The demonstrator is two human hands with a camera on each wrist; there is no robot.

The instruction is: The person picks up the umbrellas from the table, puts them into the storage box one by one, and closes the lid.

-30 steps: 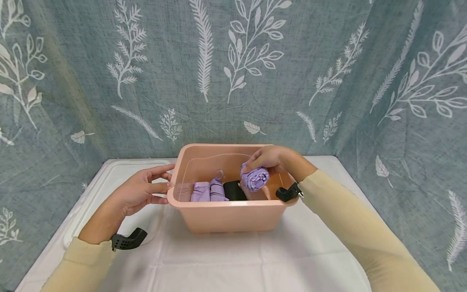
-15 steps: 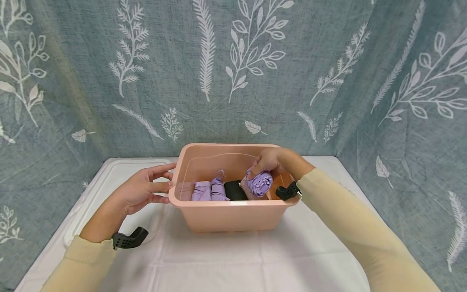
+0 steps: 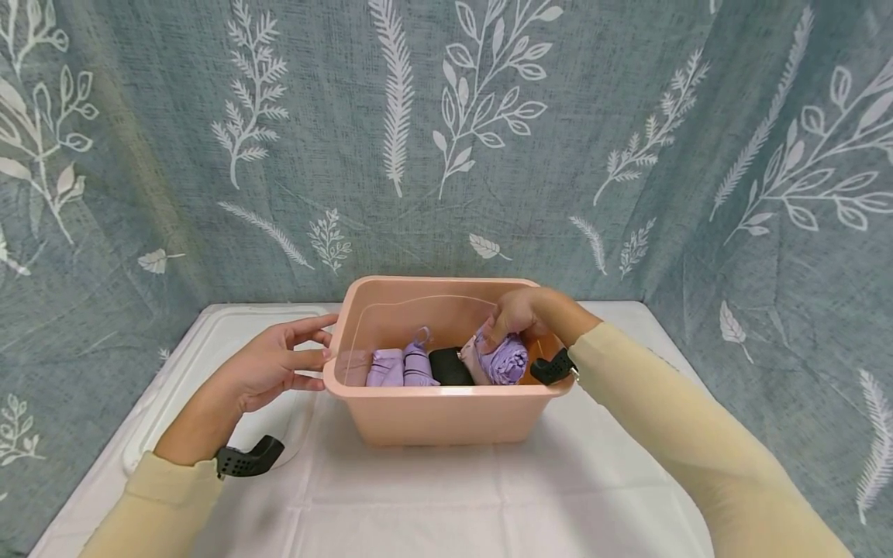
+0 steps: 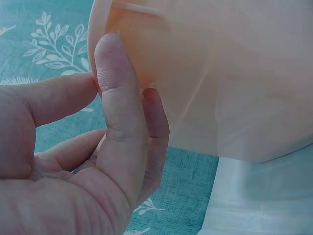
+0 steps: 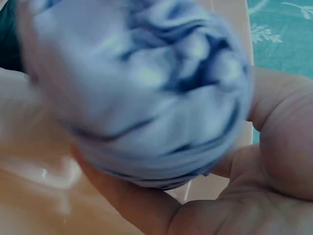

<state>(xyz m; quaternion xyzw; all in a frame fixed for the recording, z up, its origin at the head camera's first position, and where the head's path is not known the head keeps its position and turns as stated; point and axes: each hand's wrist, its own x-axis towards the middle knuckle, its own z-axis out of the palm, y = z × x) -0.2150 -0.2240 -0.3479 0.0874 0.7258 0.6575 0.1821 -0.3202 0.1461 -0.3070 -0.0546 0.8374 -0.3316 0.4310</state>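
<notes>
My right hand [image 3: 515, 311] reaches down inside a peach plastic bin [image 3: 446, 418] and grips a rolled lilac cloth [image 3: 509, 363]. In the right wrist view the rolled cloth [image 5: 146, 88] shows blurred folds, with fingers curving beneath it. Left of it in the bin are a pale pink item [image 3: 477, 368], mostly covered, a black item [image 3: 449, 366], a lilac roll with a loop [image 3: 418, 364] and a folded lilac piece [image 3: 386, 367]. My left hand [image 3: 279, 360] touches the bin's left rim. In the left wrist view its fingers [image 4: 117, 73] lie against the rim from outside.
A white lid [image 3: 174, 387] lies flat on the table at the left, partly under the left forearm. White cloth covers the table [image 3: 418, 504]. A blue-green patterned curtain [image 3: 314, 139] hangs close behind and at both sides.
My right hand has lowered the rolled lilac cloth deeper into the bin and slightly to the right, beside the pale pink item. The left hand stays at the rim.
</notes>
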